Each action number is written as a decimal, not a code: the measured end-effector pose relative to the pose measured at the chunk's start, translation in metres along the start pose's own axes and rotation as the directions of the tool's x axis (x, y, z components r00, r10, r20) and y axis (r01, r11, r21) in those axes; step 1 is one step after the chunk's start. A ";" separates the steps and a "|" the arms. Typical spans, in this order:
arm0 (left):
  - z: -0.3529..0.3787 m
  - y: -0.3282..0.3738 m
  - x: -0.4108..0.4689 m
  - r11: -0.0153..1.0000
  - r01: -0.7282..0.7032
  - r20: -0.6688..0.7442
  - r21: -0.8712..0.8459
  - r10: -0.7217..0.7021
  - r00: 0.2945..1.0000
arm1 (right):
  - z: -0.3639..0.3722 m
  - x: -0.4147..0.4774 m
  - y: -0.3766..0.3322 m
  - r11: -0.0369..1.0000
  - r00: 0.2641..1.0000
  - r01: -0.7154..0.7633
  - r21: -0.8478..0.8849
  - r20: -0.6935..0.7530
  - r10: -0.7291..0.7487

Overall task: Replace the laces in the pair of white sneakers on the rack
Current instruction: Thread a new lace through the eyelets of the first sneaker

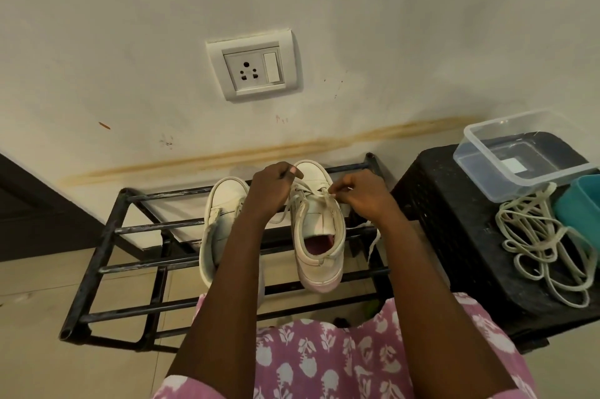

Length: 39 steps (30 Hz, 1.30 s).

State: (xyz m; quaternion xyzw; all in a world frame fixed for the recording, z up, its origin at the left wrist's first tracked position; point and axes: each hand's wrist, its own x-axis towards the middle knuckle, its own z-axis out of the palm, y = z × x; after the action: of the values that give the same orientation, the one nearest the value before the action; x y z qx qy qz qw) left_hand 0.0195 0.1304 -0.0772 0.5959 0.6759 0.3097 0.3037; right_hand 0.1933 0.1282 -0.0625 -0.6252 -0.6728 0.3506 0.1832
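I see two white sneakers on the rack (156,226) top. The left hand (276,187) pinches the lace (305,188) over the right-side sneaker (319,236) toe, and the right hand (360,200) pinches it at the eyelets. The other sneaker (224,203) sits alongside; spare laces (539,236) lie on a crate (454,236) right of the rack.

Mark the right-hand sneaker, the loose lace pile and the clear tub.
right-hand sneaker (313,220): head view, on its tongue.
loose lace pile (540,237): head view, middle of the tangle.
clear tub (535,184): head view, on its near wall.
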 end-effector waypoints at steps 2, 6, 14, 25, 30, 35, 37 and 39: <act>-0.001 0.002 -0.002 0.999 0.010 0.010 -0.046 -0.009 1.000 | 0.003 0.001 0.001 0.999 1.000 -0.002 0.047 -0.027 0.004; -0.005 0.005 -0.005 0.990 0.015 0.052 -0.138 -0.008 0.999 | -0.001 0.003 0.005 0.998 0.998 -0.041 0.056 -0.046 0.043; -0.010 0.004 -0.007 0.994 -0.056 0.048 -0.090 0.060 0.997 | -0.013 -0.001 0.020 0.909 0.882 -0.411 -0.071 -0.286 0.376; -0.013 0.000 -0.008 0.976 -0.150 0.008 -0.159 0.154 0.988 | -0.012 -0.006 0.020 0.846 0.884 -0.463 -0.265 -0.203 0.421; -0.012 -0.001 -0.007 0.966 -0.190 -0.066 -0.174 0.181 0.981 | -0.010 -0.004 0.002 0.998 0.999 -0.051 -0.042 0.013 0.052; -0.006 0.000 -0.005 0.965 -0.235 -0.178 -0.117 0.213 0.961 | 0.003 -0.003 -0.003 1.000 1.000 0.001 0.029 -0.003 -0.001; -0.005 0.000 -0.005 0.967 -0.240 -0.220 -0.087 0.216 0.951 | 0.002 -0.002 -0.001 0.999 1.000 -0.018 0.038 -0.012 0.018; -0.004 -0.001 -0.005 0.977 -0.210 -0.241 -0.018 0.200 0.950 | -0.002 -0.002 0.003 0.999 0.999 -0.044 0.031 -0.012 0.044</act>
State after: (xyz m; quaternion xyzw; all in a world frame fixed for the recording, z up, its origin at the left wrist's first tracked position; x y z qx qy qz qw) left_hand 0.0164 0.1254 -0.0752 0.6147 0.6349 0.4233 0.1998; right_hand 0.1970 0.1267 -0.0630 -0.6391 -0.6523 0.3610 0.1892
